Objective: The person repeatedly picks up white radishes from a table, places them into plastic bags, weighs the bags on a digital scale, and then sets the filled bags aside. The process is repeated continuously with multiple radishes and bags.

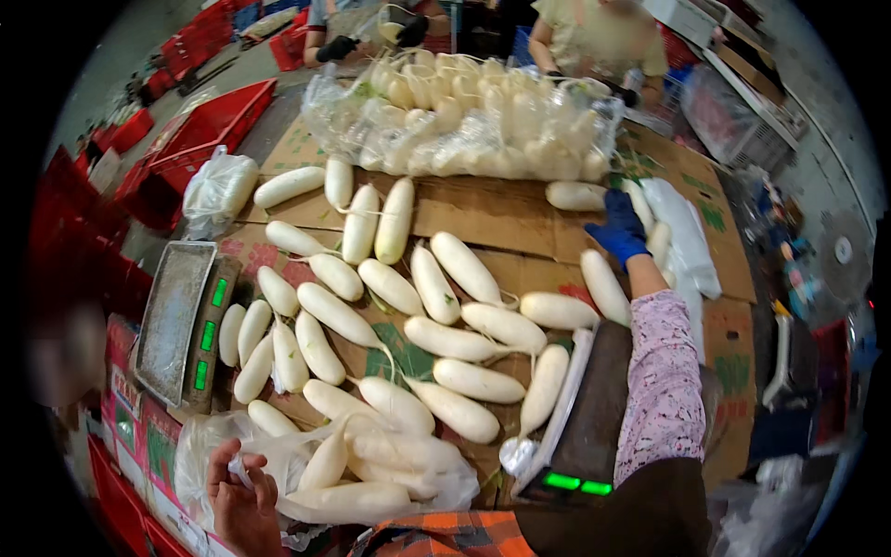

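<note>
My right hand (619, 226), in a blue glove, reaches across the table with its thumb spread from the fingers. Its fingertips are beside the end of a white radish (574, 196) and a second radish (639, 203); no grip on either shows. At the lower left is my bare left hand (243, 494), fingers curled, by a clear plastic bag (452, 480) with several radishes (348, 498) inside. A small white piece (240, 471) shows among those fingers; whether it is part of the bag or held is unclear. Many loose radishes (341, 313) lie between my hands.
A digital scale (592, 404) stands under my right forearm, another (177, 324) at the left. A large plastic-wrapped heap of radishes (480, 132) fills the far side, where two people work. White plastic bags (679, 230) lie at the right. Cardboard (480, 205) covers the table.
</note>
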Tool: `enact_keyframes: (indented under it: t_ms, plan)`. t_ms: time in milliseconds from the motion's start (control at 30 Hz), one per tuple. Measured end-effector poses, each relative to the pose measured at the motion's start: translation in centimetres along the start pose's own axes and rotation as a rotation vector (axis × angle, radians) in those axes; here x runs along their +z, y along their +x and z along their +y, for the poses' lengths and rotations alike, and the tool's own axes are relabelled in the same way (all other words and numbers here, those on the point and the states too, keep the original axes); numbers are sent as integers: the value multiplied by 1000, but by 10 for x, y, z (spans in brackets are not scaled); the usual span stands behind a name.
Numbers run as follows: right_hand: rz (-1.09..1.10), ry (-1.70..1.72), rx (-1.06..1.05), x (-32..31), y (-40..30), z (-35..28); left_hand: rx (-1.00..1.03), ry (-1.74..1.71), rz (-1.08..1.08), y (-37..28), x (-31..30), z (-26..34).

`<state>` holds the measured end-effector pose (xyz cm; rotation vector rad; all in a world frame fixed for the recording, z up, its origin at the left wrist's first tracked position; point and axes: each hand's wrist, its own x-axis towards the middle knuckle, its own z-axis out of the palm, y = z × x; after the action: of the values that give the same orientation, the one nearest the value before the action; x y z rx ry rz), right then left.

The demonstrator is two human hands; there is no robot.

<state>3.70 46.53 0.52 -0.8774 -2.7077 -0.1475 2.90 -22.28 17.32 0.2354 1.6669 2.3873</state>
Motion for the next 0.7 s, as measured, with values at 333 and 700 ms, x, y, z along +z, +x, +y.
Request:
enact_keyframes:
  t_ms: [333,700]
  plan:
    - [-250,-83,102,4,51,-20,-22,129,239,-6,20,10]
    - [-389,932,-27,-156,-17,-184,-95,51,60,-24,-1,18]
